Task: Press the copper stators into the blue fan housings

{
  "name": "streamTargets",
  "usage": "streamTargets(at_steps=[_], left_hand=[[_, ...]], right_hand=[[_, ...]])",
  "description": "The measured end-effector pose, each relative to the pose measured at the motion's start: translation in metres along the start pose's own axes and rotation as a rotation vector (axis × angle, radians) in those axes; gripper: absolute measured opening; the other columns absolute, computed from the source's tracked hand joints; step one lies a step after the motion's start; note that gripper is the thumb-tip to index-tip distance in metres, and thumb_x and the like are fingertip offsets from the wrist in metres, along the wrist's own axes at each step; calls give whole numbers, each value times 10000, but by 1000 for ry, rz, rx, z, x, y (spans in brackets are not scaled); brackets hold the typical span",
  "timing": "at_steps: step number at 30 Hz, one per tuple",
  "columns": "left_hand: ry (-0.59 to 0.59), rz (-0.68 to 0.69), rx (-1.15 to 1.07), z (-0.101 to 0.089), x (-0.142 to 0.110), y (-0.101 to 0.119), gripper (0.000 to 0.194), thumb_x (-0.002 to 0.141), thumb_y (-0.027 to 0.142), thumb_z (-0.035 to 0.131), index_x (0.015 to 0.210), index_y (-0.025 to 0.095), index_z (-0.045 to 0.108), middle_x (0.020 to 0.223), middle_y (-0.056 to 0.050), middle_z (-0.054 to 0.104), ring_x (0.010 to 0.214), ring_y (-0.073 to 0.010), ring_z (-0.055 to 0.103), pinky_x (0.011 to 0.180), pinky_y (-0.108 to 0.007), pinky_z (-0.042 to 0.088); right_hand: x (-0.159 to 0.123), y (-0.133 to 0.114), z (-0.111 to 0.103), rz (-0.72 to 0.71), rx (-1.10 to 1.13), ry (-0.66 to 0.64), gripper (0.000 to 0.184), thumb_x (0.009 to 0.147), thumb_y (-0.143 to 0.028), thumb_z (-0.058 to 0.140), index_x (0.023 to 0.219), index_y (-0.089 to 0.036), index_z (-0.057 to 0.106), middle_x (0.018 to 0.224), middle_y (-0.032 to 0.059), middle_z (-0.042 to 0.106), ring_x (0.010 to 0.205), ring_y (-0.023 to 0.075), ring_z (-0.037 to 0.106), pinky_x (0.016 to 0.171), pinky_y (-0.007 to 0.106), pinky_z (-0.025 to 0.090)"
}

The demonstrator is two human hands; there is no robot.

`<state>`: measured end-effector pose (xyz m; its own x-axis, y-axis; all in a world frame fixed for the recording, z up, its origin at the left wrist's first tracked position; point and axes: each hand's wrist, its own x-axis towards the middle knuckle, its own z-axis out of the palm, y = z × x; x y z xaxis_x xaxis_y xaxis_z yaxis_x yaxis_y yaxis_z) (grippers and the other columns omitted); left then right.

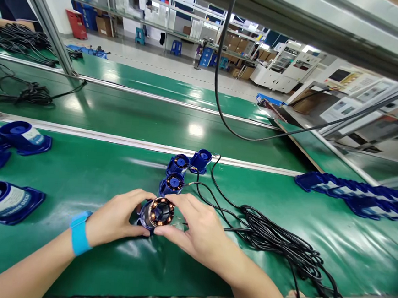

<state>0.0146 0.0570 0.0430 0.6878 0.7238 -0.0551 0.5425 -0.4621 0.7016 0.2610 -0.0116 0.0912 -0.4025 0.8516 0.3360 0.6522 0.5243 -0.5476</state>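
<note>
In front of me, my right hand point(201, 227) grips a ring-shaped motor stator with copper coils point(151, 215) between thumb and fingers. The ring is tilted, its open end facing up and towards me. My left hand point(119, 218) curls around a small blue housing point(142, 218), largely hidden behind the fingers and the stator. The two parts overlap in view; how deep the stator sits in the housing, I cannot tell. Just beyond stand two blue housings with copper coils inside, a nearer one point(173, 183) and a farther one point(179, 164), plus a third blue housing point(201, 159).
Black cables run from these housings to a coiled bundle point(281, 240) at right. Labelled blue housings point(4, 200) stand at left, with a row of more point(357, 193) at far right. A black cable point(218, 77) hangs overhead. Across the bench, a person's arm point(12, 23) rests near cables.
</note>
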Motion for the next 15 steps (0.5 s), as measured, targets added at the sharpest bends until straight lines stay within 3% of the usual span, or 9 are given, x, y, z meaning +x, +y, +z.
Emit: streamTargets(at_steps=[5, 9, 13, 15], left_hand=[[-12, 62, -27, 11, 3, 0, 633, 805, 472, 810, 1344, 297, 527, 1318, -17, 639, 1191, -212, 622, 1014, -334, 505], [20, 64, 13, 19, 3, -6, 758, 767, 504, 840, 1400, 285, 484, 1354, -38, 631, 1230, -244, 609, 1061, -383, 488], [10, 55, 41, 20, 8, -6, 626, 733, 461, 868, 1247, 241, 585, 1193, -39, 684, 1096, -255, 645, 949, -396, 525], [-23, 58, 55, 18, 11, -6, 607, 682, 435, 904, 1179, 233, 620, 1145, -37, 693, 1062, -263, 651, 928, -404, 529]], right_hand=[[0, 0, -2, 5, -131, -153, 639, 921, -577, 692, 1390, -167, 552, 1312, 87, 678, 1144, 277, 663, 975, 447, 571], [2, -2, 0, 34, -183, -185, 826, 853, -656, 721, 1446, -117, 518, 1397, 140, 628, 1217, 320, 624, 1061, 487, 520], [8, 4, 1, 17, -184, -288, 713, 905, -580, 703, 1475, -194, 518, 1300, 97, 685, 1145, 281, 650, 1004, 462, 539], [10, 10, -4, -24, -172, -371, 662, 947, -510, 686, 1522, -258, 475, 1348, 72, 666, 1193, 262, 635, 1026, 454, 526]])
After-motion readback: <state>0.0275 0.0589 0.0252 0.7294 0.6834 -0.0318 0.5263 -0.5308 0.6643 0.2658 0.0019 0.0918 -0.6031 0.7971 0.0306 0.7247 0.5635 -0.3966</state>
